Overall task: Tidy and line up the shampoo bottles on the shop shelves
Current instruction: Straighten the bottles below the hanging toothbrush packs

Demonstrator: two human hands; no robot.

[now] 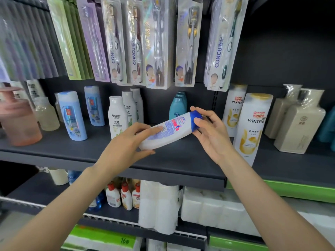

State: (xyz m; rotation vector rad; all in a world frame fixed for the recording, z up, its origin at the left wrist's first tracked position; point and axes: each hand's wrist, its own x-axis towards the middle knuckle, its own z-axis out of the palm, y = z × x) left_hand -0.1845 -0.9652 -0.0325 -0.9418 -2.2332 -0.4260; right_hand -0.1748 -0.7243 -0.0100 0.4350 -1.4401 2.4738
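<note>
A white shampoo bottle with a blue cap [172,130] lies almost flat in the air above the dark shelf [181,160], back label up, cap to the right. My left hand [126,144] grips its base end, thumb under, fingers over the label. My right hand [208,131] holds the blue cap end between thumb and fingers. Behind stand white Rocien bottles [117,116], teal bottles [177,107], light blue bottles [72,115] and white Pantene bottles [252,127].
Packs of toothbrushes [154,42] hang just above the shelf. Beige square bottles [299,124] stand at the right, a pink pump bottle [20,122] at the left. The lower shelf holds small red-capped bottles [125,196] and white tissue packs [159,205].
</note>
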